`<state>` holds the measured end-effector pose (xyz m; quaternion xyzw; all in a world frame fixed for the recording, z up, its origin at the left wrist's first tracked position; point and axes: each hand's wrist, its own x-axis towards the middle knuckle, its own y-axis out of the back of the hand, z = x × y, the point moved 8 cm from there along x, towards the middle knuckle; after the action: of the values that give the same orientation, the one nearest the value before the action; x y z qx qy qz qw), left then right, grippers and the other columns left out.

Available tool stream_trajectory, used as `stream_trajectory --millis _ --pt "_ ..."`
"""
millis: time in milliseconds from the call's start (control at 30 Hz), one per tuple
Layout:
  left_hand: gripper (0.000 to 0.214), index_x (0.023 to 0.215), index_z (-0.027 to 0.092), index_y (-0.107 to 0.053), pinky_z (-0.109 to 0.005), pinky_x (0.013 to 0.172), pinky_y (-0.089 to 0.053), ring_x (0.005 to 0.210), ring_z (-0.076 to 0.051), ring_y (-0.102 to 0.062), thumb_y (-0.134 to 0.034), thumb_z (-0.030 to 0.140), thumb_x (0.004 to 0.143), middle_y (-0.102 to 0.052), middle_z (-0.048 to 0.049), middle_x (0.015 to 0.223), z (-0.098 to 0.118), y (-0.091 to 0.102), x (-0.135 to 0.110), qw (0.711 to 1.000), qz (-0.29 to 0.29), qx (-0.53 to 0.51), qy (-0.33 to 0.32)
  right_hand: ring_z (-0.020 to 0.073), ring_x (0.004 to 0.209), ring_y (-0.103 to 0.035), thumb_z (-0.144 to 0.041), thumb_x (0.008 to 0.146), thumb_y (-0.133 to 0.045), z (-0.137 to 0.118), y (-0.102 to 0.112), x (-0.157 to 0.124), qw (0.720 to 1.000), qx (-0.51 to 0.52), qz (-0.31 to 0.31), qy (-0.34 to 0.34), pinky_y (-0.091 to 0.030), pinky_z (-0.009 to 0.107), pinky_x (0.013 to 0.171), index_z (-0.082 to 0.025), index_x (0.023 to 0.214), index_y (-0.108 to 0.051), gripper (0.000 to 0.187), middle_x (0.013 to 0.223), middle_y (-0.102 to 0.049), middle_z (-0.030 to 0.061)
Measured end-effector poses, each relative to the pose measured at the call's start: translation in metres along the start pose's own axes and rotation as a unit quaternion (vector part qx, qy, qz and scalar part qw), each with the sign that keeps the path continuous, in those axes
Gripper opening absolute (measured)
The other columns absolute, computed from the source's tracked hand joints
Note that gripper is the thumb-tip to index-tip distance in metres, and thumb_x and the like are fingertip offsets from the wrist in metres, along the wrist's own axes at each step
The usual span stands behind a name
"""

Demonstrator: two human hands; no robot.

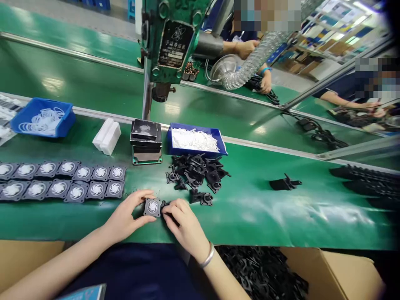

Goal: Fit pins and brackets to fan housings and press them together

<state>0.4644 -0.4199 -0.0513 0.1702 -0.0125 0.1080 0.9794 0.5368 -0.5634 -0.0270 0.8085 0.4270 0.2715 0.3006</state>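
My left hand [128, 216] grips a square black pump housing [152, 207] with a white spiral-bladed impeller in its face, thumb and fingers on opposite edges. Close against its right side, my right hand [183, 223] pinches a small black plastic part [163, 204], mostly hidden by the fingers. Whether the two parts touch, I cannot tell. Beyond my right hand lies a heap of black plastic covers [195, 171] with short spouts. To the left, similar housings with white impellers [76, 192] are set out in two rows.
Behind the heap stands a blue tray of white pins [223, 143]. A green press [170, 46] rises over a black fixture [146, 141]. White blocks [106, 135] and a blue bin of white rings [67, 121] are left. A box of black parts [328, 271] sits below; co-workers' hands [265, 81] work opposite.
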Motion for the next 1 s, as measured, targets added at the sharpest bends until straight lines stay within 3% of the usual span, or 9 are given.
stream_trajectory --millis 167,333,433,600,1000 --pt "0.055 0.134 0.028 -0.046 -0.039 0.103 -0.052 0.115 -0.023 -0.065 -0.073 0.031 0.086 -0.068 -0.0062 0.121 0.005 -0.002 0.002 1.000 -0.013 -0.008 0.001 0.0194 0.094 -0.056 -0.016 0.090 -0.063 0.023 0.002 -0.006 0.992 0.029 0.109 -0.055 -0.053 0.034 0.082 -0.020 0.104 -0.058 0.015 0.099 -0.055 0.0069" --pt "0.055 0.133 0.028 -0.046 -0.038 0.100 -0.053 0.116 -0.024 -0.064 -0.073 0.030 0.085 -0.067 -0.0072 0.123 0.005 -0.003 0.001 1.000 -0.018 0.010 -0.004 0.0224 0.107 -0.056 -0.017 0.088 -0.068 0.006 0.038 0.003 0.990 -0.018 0.137 -0.029 -0.051 0.041 0.091 -0.022 0.101 -0.062 0.016 0.109 -0.057 0.0081" --pt "0.056 0.135 0.027 -0.043 -0.037 0.099 -0.054 0.113 -0.023 -0.065 -0.072 0.027 0.086 -0.067 -0.0073 0.121 0.005 -0.003 0.001 1.000 -0.020 0.008 -0.018 0.0232 0.119 -0.055 -0.016 0.087 -0.069 -0.017 0.052 0.016 0.993 0.030 0.110 0.019 -0.050 0.044 0.100 -0.024 0.105 -0.060 0.021 0.117 -0.061 0.0078" --pt "0.054 0.134 0.027 -0.043 -0.037 0.098 -0.055 0.112 -0.022 -0.065 -0.069 0.025 0.087 -0.064 -0.0080 0.124 0.008 -0.002 0.002 0.999 -0.014 0.019 -0.036 0.0218 0.119 -0.058 -0.015 0.087 -0.069 -0.043 0.034 0.036 0.991 0.093 0.039 0.088 -0.053 0.042 0.101 -0.024 0.108 -0.059 0.025 0.108 -0.066 0.0060" --pt "0.054 0.136 0.025 -0.042 -0.038 0.098 -0.055 0.113 -0.022 -0.064 -0.068 0.031 0.089 -0.062 -0.0100 0.127 0.010 -0.002 0.003 0.998 -0.021 0.033 -0.044 0.0207 0.114 -0.059 -0.021 0.089 -0.068 -0.031 0.018 0.040 0.993 0.100 0.012 0.053 -0.052 0.040 0.099 -0.024 0.104 -0.058 0.019 0.104 -0.067 0.0054"
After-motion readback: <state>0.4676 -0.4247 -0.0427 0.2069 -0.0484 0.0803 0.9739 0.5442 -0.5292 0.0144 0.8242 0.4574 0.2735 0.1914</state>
